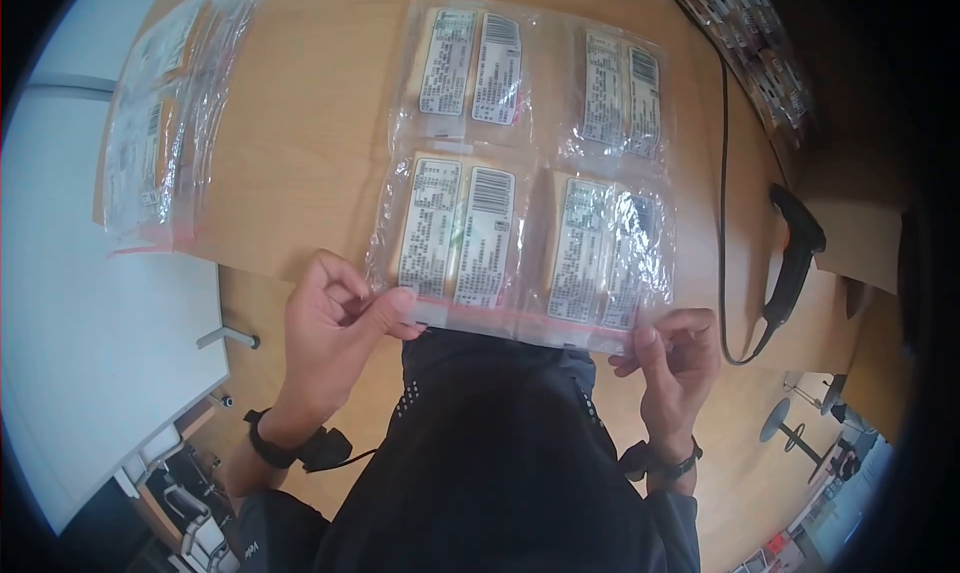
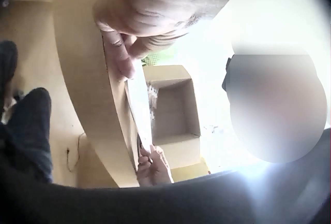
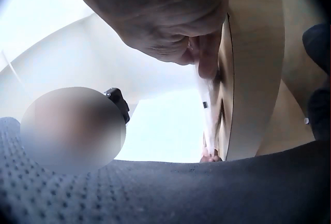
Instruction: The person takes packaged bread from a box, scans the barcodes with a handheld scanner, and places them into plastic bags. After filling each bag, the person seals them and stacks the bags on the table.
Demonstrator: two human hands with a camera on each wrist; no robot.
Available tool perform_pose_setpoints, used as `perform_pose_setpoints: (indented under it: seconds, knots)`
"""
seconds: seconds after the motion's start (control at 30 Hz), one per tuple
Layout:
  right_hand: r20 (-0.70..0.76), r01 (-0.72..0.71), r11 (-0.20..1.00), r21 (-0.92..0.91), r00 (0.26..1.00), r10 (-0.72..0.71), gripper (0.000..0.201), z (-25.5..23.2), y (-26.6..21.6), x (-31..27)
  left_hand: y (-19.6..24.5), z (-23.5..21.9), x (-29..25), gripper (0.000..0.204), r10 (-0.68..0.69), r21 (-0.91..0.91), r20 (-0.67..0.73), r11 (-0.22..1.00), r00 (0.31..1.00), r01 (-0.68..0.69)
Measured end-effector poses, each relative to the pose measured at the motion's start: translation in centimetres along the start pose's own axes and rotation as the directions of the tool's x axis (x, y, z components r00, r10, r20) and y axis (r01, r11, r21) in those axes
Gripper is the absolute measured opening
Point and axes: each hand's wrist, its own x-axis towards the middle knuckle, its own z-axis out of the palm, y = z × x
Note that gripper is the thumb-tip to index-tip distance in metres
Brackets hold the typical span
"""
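Note:
A large clear zip bag with a red strip lies flat on the wooden table, its near edge reaching the table's front edge. Inside it show several flat packs with white printed labels and barcodes. My left hand pinches the near left corner between thumb and fingers. At the near right corner, my right hand pinches the bag the same way. The left wrist view shows the edge of the bag stretched between both hands, seen nearly side-on. In the right wrist view the fingers grip that edge.
More clear bags of packs are stacked at the table's left side. A black barcode scanner with its cable lies on the right. Beyond it is a pile of small wrapped items. An open cardboard box appears in the left wrist view.

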Motion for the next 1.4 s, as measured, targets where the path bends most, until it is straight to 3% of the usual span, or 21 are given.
perform_pose_setpoints:
  seconds: [0.13,0.23,0.3,0.33,0.37,0.4,0.47,0.53,0.63,0.67,0.73,0.77,0.83,0.97,1.0,1.03,1.13,1.23,1.3,1.37,1.4]
  knots:
    - [0.037,-0.094,0.995,0.030,0.995,0.093,0.020,1.0,-1.0,-0.4,-1.3,0.6,-1.4,0.014,0.126,-0.305,-0.032,0.943,0.991,-0.130]
    - [0.105,-0.169,0.980,0.103,0.982,0.158,0.017,1.4,-1.2,-1.1,-4.4,0.8,-1.0,0.023,0.389,-0.592,0.227,0.783,0.893,-0.191]
    - [0.133,-0.172,0.978,0.116,0.979,0.157,0.017,1.6,-2.0,-0.6,-2.1,3.4,-0.9,0.038,-0.004,-0.499,0.293,0.852,0.956,0.157]
    - [0.268,0.032,0.973,-0.229,0.963,0.031,0.020,1.1,-3.3,-0.1,-1.8,3.1,-0.7,0.038,0.016,-0.506,0.293,0.851,0.956,0.141]
    - [0.428,0.276,0.815,-0.509,0.903,-0.039,0.024,0.6,-4.5,0.6,-1.6,2.6,-0.6,0.041,-0.015,-0.442,0.273,0.886,0.962,0.139]
    - [0.440,0.302,0.810,-0.503,0.896,-0.060,0.024,0.1,-5.5,1.7,-1.5,2.2,-0.6,0.045,-0.042,-0.374,0.244,0.918,0.969,0.134]
    - [0.508,0.586,0.278,-0.762,0.806,-0.304,0.031,0.0,-7.3,4.7,-1.8,0.9,-0.6,0.043,-0.049,-0.372,0.240,0.918,0.970,0.138]
    - [0.409,0.462,0.111,-0.880,0.855,-0.318,0.036,0.9,-8.5,9.7,-1.8,-0.4,-0.8,0.041,-0.039,-0.378,0.180,0.920,0.983,0.106]
    - [0.480,0.562,0.082,-0.823,0.765,-0.428,0.041,1.7,-6.8,17.2,-1.8,-0.2,-0.6,0.036,0.020,-0.308,0.155,0.951,0.988,0.029]
    - [0.505,0.594,0.074,-0.801,0.737,-0.449,0.041,1.6,-6.5,18.5,-1.9,-0.4,-0.6,0.036,0.049,-0.319,0.122,0.948,0.991,-0.007]
    - [0.405,0.466,0.370,-0.804,0.884,-0.233,0.041,1.1,-6.2,20.3,-2.1,-0.4,-0.1,0.038,0.073,-0.230,0.158,0.973,0.985,-0.035]
    - [0.424,0.490,0.364,-0.792,0.870,-0.250,0.041,0.0,-5.9,21.2,-2.2,-0.5,0.2,0.038,0.063,-0.175,0.142,0.984,0.988,-0.038]
    - [0.361,0.281,0.519,-0.807,0.931,0.057,0.036,-1.5,-5.3,22.5,-1.7,-0.4,0.4,0.037,0.124,-0.124,0.093,0.986,0.988,-0.112]
    - [0.397,0.427,0.560,-0.710,0.900,-0.182,0.026,1.7,-8.7,20.6,1.7,-3.1,-0.7,0.034,0.253,-0.056,0.039,0.967,0.967,-0.250]
    - [0.346,0.380,0.658,-0.650,0.919,-0.189,0.023,4.1,-10.5,20.4,2.5,-4.7,-1.1,0.033,0.268,0.045,0.029,0.962,0.963,-0.269]
    - [0.288,0.325,0.750,-0.576,0.939,-0.185,0.021,6.1,-11.9,20.6,3.7,-6.1,-1.4,0.031,0.370,-0.036,-0.009,0.928,0.929,-0.370]
    - [0.472,0.663,0.622,-0.416,0.742,-0.476,0.021,12.7,-15.8,24.0,9.4,-9.6,-3.4,0.027,0.485,-0.036,-0.253,0.860,0.837,-0.509]
    - [0.537,0.859,0.478,-0.183,0.495,-0.684,0.021,22.7,-19.0,27.6,12.2,-16.0,-3.3,0.029,0.470,0.060,-0.302,0.878,0.830,-0.475]
    - [0.529,0.815,0.577,-0.056,0.515,-0.675,0.029,30.0,-18.7,30.9,13.7,-18.6,-2.3,0.033,0.549,-0.031,-0.443,0.781,0.709,-0.624]
    - [0.567,0.769,0.635,0.075,0.491,-0.662,0.027,37.1,-14.8,35.5,11.6,-24.1,1.0,0.034,0.486,0.005,-0.498,0.830,0.718,-0.558]
    - [0.579,0.755,0.655,-0.037,0.551,-0.602,0.029,39.4,-12.8,36.2,10.6,-26.5,3.0,0.036,0.416,0.022,-0.565,0.871,0.712,-0.491]
